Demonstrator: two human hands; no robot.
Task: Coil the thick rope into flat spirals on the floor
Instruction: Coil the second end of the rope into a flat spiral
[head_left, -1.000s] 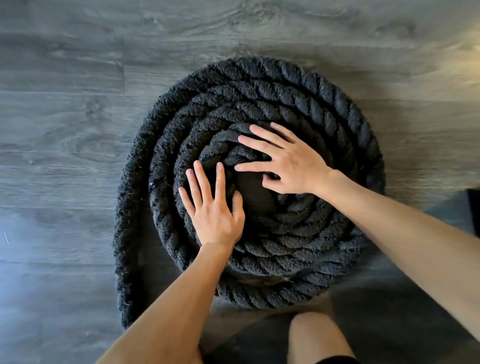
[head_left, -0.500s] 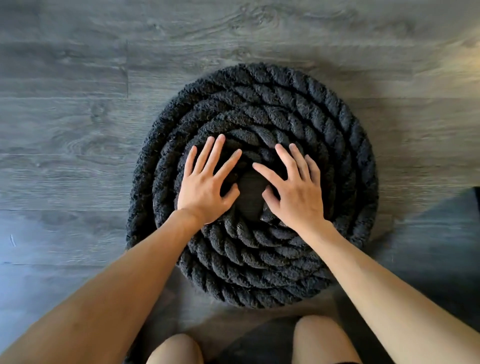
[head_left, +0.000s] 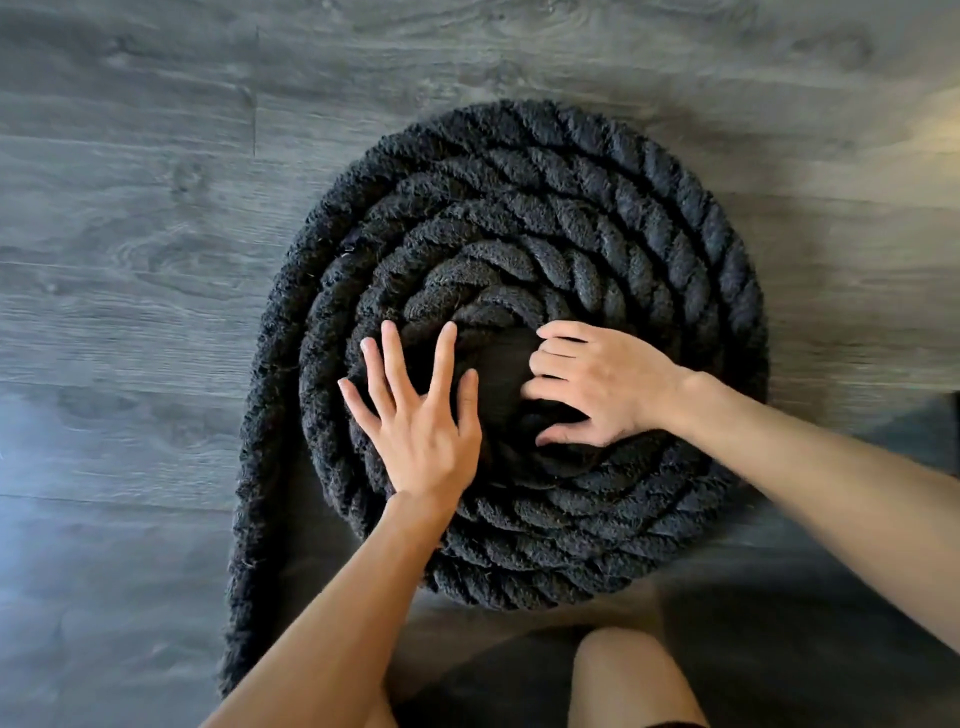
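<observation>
- On the grey wood-plank floor (head_left: 130, 270), a thick black rope (head_left: 545, 218) lies wound into a round flat coil of about five turns, near the middle of the view
- Below the coil, a bare knee (head_left: 623, 675) shows at the bottom edge, close to the nearest turn; a second knee beside it is mostly cut off
- Both forearms reach in from the bottom corners and cover part of the coil's near side
- At the far right edge a small dark shape sits on the floor, too cut off to name
- The rope's loose tail (head_left: 249, 571) peels away from the outer turn on the left and runs down toward the lower left, where it passes behind the left forearm and out of view
- The coil's centre is a dark patch; the rope's inner end cannot be made out there
- The left hand (head_left: 421, 431) lies flat on the inner turns just left of centre, its fingers (head_left: 395, 364) straight and spread wide, holding nothing
- The right hand (head_left: 602, 384) sits on the right of the centre, its fingers (head_left: 558, 345) bent at the knuckles with tips tucked toward the dark middle and the thumb stretched out below; whether they grip the rope or only press on it cannot be told
</observation>
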